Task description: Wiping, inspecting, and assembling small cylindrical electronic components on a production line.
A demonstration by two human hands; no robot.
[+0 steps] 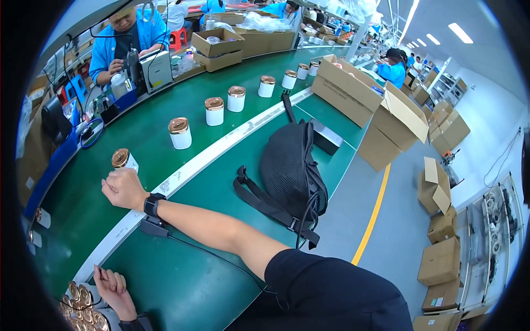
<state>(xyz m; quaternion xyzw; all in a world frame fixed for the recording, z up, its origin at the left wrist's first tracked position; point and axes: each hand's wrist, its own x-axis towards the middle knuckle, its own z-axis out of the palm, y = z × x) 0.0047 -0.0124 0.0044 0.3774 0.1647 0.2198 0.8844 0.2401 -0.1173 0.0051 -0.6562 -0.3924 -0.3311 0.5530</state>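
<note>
My right hand (126, 188) is curled just in front of a copper-lidded white canister (123, 159); I cannot tell whether it grasps anything. My left hand (116, 293), fingers bent, is beside clustered canisters (85, 296); its grip I cannot tell either. Farther canisters (181, 137) line the green belt (83, 212), across the white rail (207, 154) from a black mesh bag (286, 160).

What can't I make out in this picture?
In the head view:
Lower part of the white canister by the right hand: partly hidden by that hand.
Lower-left canister cluster: cut off by the dark lens rim.
Contents of the black bag: hidden by its fabric.
What distant workers hold: too small.
</note>
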